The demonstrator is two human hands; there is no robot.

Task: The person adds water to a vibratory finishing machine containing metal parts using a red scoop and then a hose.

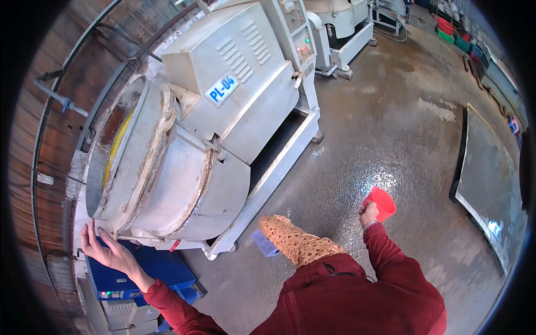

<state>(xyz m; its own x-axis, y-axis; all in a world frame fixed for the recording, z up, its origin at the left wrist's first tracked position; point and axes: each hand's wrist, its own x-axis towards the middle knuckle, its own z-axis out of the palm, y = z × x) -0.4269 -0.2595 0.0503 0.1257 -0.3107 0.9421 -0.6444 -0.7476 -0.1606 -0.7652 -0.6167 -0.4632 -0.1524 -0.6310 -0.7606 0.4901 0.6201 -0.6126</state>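
My right hand (368, 214) is closed on a red plastic mug (383, 203), held out over the wet floor to my right. Off to the left, my left hand (113, 254) is raised with its fingers apart and holds nothing. Its fingertips are close to the lower rim of a large round metal tub (142, 173) on a grey machine (245, 84); whether they touch it I cannot tell. A yellow band (117, 146) shows inside the tub's mouth. The tub's outer wall has rusty, crusted edges.
Below the tub stands a blue cabinet (142, 271) with small lights. A purple crate (264, 244) lies by my leg. At right is a low, flat grey structure (491, 178); a second machine (340, 28) and coloured baskets (445, 26) are farther off. Pipes (61, 99) run along the left wall.
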